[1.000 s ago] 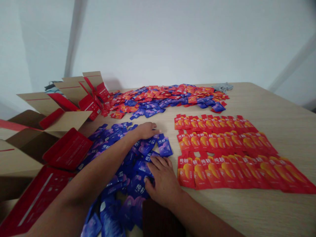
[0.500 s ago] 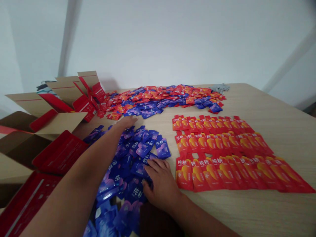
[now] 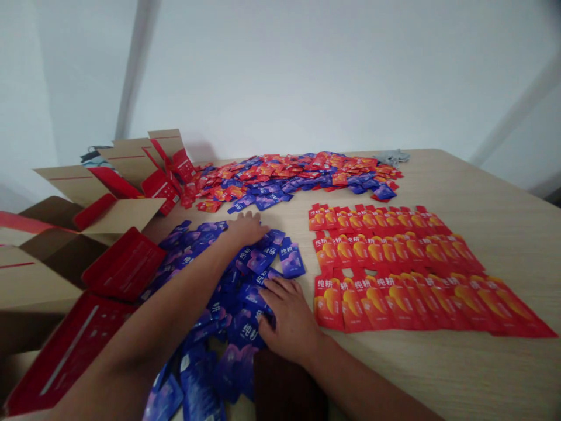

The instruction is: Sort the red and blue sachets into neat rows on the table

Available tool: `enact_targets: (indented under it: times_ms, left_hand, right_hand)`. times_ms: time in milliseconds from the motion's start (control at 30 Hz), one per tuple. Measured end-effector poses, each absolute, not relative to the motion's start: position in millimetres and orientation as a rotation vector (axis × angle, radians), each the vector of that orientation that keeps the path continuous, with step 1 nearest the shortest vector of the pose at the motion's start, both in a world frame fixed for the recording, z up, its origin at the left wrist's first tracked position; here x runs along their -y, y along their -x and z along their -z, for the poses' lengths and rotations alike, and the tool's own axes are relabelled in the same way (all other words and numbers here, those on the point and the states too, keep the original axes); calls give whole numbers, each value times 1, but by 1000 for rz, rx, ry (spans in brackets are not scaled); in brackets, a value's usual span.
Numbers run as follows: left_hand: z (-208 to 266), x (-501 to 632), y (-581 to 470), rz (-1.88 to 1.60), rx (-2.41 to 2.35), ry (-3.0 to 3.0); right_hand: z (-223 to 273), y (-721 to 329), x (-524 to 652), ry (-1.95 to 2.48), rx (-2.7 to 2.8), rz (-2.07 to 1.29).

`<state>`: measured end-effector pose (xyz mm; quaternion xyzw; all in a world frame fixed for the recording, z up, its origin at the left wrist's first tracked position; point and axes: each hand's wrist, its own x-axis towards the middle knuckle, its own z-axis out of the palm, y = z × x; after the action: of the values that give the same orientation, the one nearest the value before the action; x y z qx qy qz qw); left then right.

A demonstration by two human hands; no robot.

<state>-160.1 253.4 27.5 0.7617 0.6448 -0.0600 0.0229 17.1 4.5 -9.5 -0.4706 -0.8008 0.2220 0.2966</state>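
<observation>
A loose heap of blue-purple sachets (image 3: pixel 219 304) lies before me on the table. At its far edge my left hand (image 3: pixel 249 228) rests over some sachets, palm down with its fingers spread. My right hand (image 3: pixel 287 316) lies on the heap's right side, fingers stretched out over the sachets. Neither hand visibly grips a sachet, though what lies under the palms is hidden. One blue sachet (image 3: pixel 291 257) sits at the heap's right edge, between the hands and the red sachets. Rows of overlapping red sachets with orange fruit pictures (image 3: pixel 398 298) lie to the right.
Open red and brown cardboard boxes (image 3: pixel 116 263) crowd the left side. Along the back stretches a mixed pile of red and blue sachets (image 3: pixel 298 172). A grey crumpled item (image 3: pixel 392 156) lies at its right end. A white wall (image 3: pixel 333 76) stands behind the table (image 3: pixel 482 216).
My left hand has moved right and slightly nearer, from beside the back pile onto the blue heap's far edge. My right hand has stayed nearly in place. The view has shifted a little left.
</observation>
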Motion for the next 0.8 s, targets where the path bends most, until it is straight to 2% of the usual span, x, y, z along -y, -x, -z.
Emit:
enact_targets:
  times_ms: [200,533,633,733,800]
  left_hand:
    - [-7,-196,95,194,-1686,-2470]
    - [-5,-180,129,210,-1649,-2503]
    - [-10,-193,147,15,-1576,-2549]
    - [-20,-219,186,-267,-1813,-2517]
    - [-28,-237,221,-257,-2118,-2349]
  right_hand:
    - [9,-18,-5,1254,2116,-594]
    - [10,-18,-5,1191,2141,-590]
    - [14,-18,-5,1153,2126,-583]
    - [17,-18,-6,1131,2108,-569]
    - [17,-18,-6,1126,2101,-559]
